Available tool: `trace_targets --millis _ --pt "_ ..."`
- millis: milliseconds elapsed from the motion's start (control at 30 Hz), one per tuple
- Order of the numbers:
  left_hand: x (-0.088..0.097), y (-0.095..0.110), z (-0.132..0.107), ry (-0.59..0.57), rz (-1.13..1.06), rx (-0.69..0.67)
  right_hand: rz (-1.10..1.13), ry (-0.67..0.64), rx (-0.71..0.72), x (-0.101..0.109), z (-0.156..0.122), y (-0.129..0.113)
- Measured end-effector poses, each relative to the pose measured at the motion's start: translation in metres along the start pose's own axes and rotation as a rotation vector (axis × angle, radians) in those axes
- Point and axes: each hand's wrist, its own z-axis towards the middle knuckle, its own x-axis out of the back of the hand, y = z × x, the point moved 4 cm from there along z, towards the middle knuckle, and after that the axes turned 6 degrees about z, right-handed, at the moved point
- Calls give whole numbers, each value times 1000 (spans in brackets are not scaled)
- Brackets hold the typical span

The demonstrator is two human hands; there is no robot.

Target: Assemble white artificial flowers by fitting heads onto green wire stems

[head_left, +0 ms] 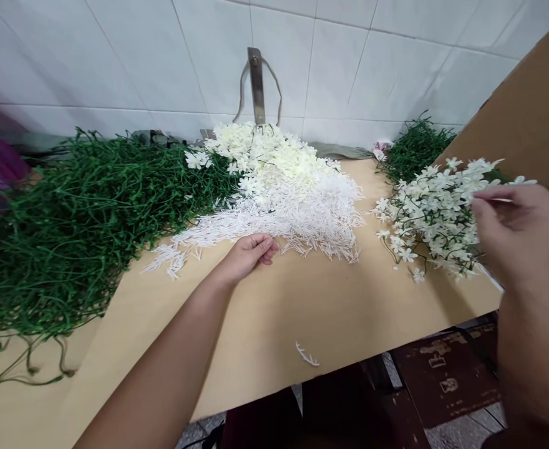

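My left hand (pixel 252 254) rests at the near edge of a heap of thin white plastic sprigs (pixel 302 215), thumb pressed to its curled fingers. Whatever may be in that pinch is too small to make out. Behind the sprigs lies a pile of loose cream-white artificial petals (pixel 265 149). Over at the right, my right hand (pixel 520 227) is raised beside a cluster of white artificial flowers on green stems (pixel 443 209). Its thumb and forefinger are pinched together, and what they hold cannot be made out.
A large mass of green plastic stems (pixel 82 212) covers the left side of the cardboard tabletop (pixel 274 324). More green stems (pixel 417 146) sit at the back right by an upright cardboard sheet (pixel 518 118). One stray white sprig (pixel 307 355) lies near the front edge. White tiles (pixel 218 56) form the wall behind.
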Motion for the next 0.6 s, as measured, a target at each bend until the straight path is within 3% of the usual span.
trace_targets --millis 200,400,500,600 --pt "2 -1 0 -19 7 -18 -20 -50 43 -47 90 -62" --pt "1 -3 1 -26 -42 -2 -183 -165 -77 -101 145 -78" --pt "0 -5 2 -32 -39 8 -219 -203 -78 -104 155 -76" --pt "0 -8 3 -31 -38 9 -116 -115 -64 -89 156 -68"
